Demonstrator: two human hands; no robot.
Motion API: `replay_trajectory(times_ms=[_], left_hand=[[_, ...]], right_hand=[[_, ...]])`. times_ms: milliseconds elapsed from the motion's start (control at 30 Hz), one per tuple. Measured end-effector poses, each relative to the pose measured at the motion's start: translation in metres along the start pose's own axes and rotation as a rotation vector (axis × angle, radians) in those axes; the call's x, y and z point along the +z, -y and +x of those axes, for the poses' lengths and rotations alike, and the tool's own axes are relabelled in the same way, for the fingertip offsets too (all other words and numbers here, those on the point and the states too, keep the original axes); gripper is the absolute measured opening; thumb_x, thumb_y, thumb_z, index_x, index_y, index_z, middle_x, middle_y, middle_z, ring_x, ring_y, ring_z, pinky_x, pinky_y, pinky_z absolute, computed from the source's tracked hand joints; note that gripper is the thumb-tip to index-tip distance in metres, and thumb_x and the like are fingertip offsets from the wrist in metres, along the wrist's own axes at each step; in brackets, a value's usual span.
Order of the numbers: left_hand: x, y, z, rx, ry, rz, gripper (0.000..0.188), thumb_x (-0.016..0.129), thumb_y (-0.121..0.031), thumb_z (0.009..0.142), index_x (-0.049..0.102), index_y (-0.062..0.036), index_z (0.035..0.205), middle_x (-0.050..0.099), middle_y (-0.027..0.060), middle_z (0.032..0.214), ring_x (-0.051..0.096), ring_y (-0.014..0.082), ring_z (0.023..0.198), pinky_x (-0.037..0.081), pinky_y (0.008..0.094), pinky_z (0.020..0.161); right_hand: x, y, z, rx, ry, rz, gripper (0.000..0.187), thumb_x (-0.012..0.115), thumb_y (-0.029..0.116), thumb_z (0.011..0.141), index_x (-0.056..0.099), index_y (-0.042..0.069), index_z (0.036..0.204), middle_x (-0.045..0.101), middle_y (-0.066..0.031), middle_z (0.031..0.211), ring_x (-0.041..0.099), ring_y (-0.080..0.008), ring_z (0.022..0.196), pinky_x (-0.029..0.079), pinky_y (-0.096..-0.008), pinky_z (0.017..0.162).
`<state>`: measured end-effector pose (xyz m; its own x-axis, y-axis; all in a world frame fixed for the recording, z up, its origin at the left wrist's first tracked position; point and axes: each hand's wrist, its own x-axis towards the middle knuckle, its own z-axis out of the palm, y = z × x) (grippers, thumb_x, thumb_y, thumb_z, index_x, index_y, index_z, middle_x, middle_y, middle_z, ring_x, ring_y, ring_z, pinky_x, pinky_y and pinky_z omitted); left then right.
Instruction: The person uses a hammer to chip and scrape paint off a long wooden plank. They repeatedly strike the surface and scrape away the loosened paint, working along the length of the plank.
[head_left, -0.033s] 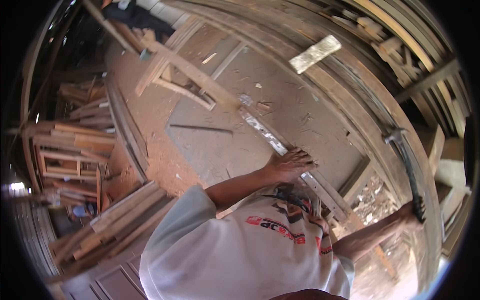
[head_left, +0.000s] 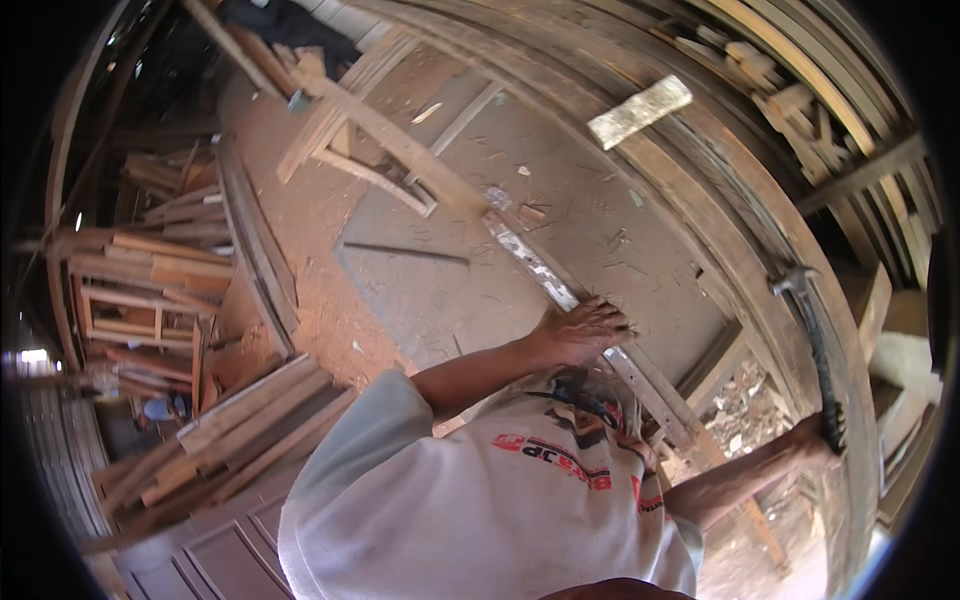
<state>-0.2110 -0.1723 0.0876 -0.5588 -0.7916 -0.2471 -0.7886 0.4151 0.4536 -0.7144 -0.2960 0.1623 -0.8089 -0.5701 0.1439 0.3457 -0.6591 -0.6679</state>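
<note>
My left hand [head_left: 590, 331] lies over a long wooden strip [head_left: 528, 258] with worn white paint on its face, its fingers reaching across to the strip's far edge. The strip slants across my front, and part of it is hidden under that hand. At the right, my right hand [head_left: 826, 438] is closed round the black handle of a claw hammer [head_left: 818, 340]. The hammer's metal head points away from me, above a thick wooden beam [head_left: 850, 385]. Thin, nail-like bits [head_left: 620, 242] are scattered over the brown-grey panel [head_left: 450, 310] beyond my left hand.
A pale, rough block [head_left: 640, 112] sits across the long beams at the far right. A jointed wooden frame [head_left: 375, 135] stretches toward the far left. A thin dark rod [head_left: 405, 253] lies on the panel. Stacked timber [head_left: 250, 425] fills the left side, near a panelled door [head_left: 225, 560].
The view has shifted very slightly. Both hands keep their places, the left on the wooden strip and the right on the hammer.
</note>
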Motion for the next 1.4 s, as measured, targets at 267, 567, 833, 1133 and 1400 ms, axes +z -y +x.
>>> replay_trajectory(times_ms=[267, 567, 833, 1133, 1400], left_hand=[[-0.023, -0.01, -0.007, -0.008, 0.043, 0.011, 0.086, 0.072, -0.055, 0.082, 0.04, -0.0195, 0.154, 0.047, 0.0154, 0.15, 0.037, 0.036, 0.144, 0.02, 0.0531, 0.123], [-0.033, -0.009, -0.003, -0.051, 0.14, -0.01, 0.081, 0.067, -0.049, 0.089, 0.035, -0.0195, 0.157, 0.037, 0.0152, 0.158, 0.029, 0.0345, 0.15, 0.014, 0.0525, 0.125], [-0.057, -0.012, -0.006, -0.019, 0.193, -0.034, 0.082, 0.067, -0.047, 0.09, 0.031, -0.02, 0.158, 0.038, 0.017, 0.157, 0.03, 0.035, 0.149, 0.015, 0.0514, 0.125], [-0.015, 0.009, -0.001, 0.183, 0.007, -0.104, 0.074, 0.069, -0.051, 0.087, 0.046, -0.0211, 0.15, 0.044, 0.0139, 0.152, 0.034, 0.0342, 0.146, 0.02, 0.0541, 0.122], [0.046, 0.023, 0.015, 0.346, -0.254, -0.105, 0.06, 0.072, -0.045, 0.085, 0.059, -0.0164, 0.136, 0.044, 0.0144, 0.152, 0.035, 0.0347, 0.145, 0.019, 0.0549, 0.123]], right_hand=[[-0.069, -0.005, -0.008, 0.1, 0.279, -0.793, 0.06, 0.055, 0.061, 0.095, 0.065, 0.005, 0.113, 0.07, -0.0079, 0.101, 0.066, -0.0197, 0.089, 0.054, -0.0339, 0.078], [-0.048, 0.009, -0.041, 0.543, -0.057, -0.289, 0.047, 0.061, 0.047, 0.1, 0.063, 0.002, 0.113, 0.066, -0.0069, 0.096, 0.063, -0.019, 0.089, 0.052, -0.0315, 0.083], [0.018, 0.031, -0.141, 0.411, 0.194, -1.024, 0.066, 0.055, 0.062, 0.097, 0.065, -0.001, 0.116, 0.07, -0.0177, 0.104, 0.067, -0.0243, 0.091, 0.056, -0.039, 0.077], [0.066, 0.014, -0.319, 0.211, 0.866, -1.584, 0.048, 0.07, 0.04, 0.095, 0.066, -0.004, 0.113, 0.07, -0.0235, 0.102, 0.068, -0.0382, 0.094, 0.052, -0.0467, 0.084], [0.092, 0.037, -0.376, -0.054, 1.182, -1.726, 0.055, 0.084, 0.032, 0.078, 0.063, 0.0, 0.117, 0.065, -0.0199, 0.109, 0.06, -0.0422, 0.105, 0.045, -0.0517, 0.094]])
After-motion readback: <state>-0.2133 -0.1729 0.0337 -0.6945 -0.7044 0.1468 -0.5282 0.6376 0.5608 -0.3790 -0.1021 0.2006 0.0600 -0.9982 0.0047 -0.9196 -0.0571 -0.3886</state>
